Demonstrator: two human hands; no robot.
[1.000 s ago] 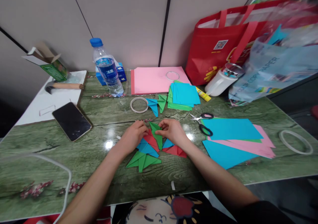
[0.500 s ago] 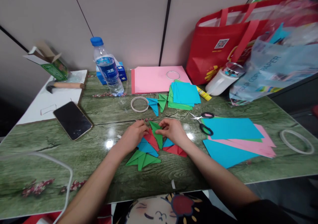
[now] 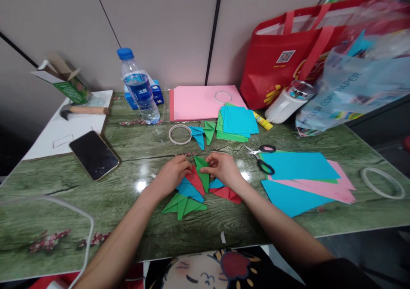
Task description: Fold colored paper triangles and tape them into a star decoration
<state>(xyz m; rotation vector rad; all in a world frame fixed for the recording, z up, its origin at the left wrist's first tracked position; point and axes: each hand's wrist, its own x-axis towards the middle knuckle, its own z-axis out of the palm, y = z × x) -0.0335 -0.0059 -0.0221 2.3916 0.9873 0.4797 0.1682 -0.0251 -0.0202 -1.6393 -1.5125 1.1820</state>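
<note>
My right hand [image 3: 223,168] pinches the edge of a green folded paper piece [image 3: 203,175] between thumb and fingers. On the other side, my left hand [image 3: 171,175] has its fingers closed at the edge of a red folded paper piece [image 3: 195,180]; the fingertips are partly hidden. Below that lies a blue folded piece [image 3: 190,190], and nearer to me a green folded piece [image 3: 184,205]. Under my right wrist are another red folded piece [image 3: 226,193] and a blue one [image 3: 216,184]. These pieces sit close together in a fan-like arrangement on the table [image 3: 128,220].
Scissors [image 3: 264,158] and coloured paper sheets [image 3: 299,166] lie to the right, near a tape roll [image 3: 382,183]. Behind are cut paper squares [image 3: 238,121], a glue stick [image 3: 263,121] and another tape roll [image 3: 180,134]. Leftward stand a water bottle [image 3: 141,90] and a phone [image 3: 94,154].
The hands and the folded pieces stay almost where they were. The green piece between the hands has shifted very slightly.
</note>
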